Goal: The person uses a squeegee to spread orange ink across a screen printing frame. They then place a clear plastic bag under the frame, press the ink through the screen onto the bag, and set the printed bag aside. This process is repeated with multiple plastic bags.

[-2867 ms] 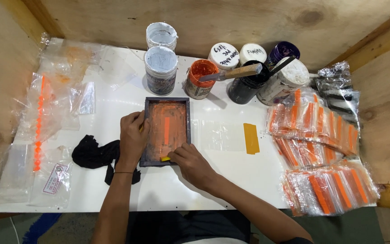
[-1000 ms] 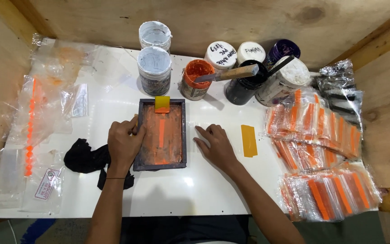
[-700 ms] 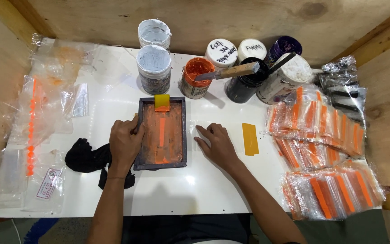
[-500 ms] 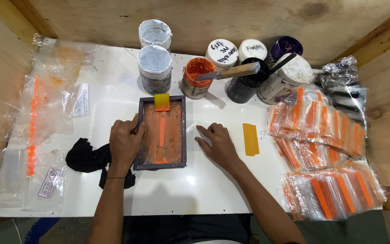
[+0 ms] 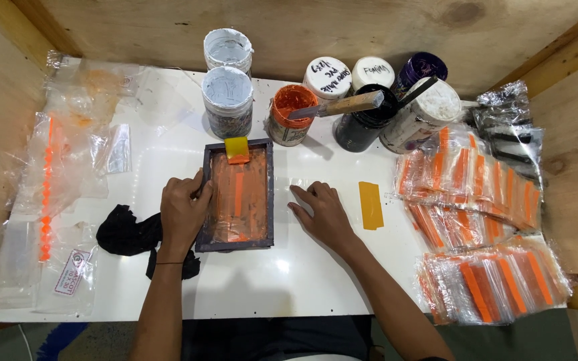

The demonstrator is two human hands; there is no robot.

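Note:
A small dark-framed printing screen (image 5: pixel 267 200), smeared with orange ink, lies flat on the white table (image 5: pixel 249 287). My left hand (image 5: pixel 183 212) grips its left rail. A yellow squeegee (image 5: pixel 237 149) rests on the frame's far edge. My right hand (image 5: pixel 322 214) lies flat, fingers spread, on a clear plastic bag (image 5: pixel 302 184) just right of the frame, holding nothing. A yellow card (image 5: pixel 370 205) lies right of that hand.
Several paint jars stand at the back; an orange one (image 5: pixel 289 113) has a wooden-handled tool (image 5: pixel 342 105) across it. Stacks of bagged orange items (image 5: pixel 476 220) fill the right side. A black rag (image 5: pixel 128 234) and loose clear bags (image 5: pixel 68 167) lie left. Wooden walls surround the table.
Since 2.9 s ago my right hand left the frame's near edge and the squeegee now rests at the far edge. In the last second my right hand slid slightly down onto the bag.

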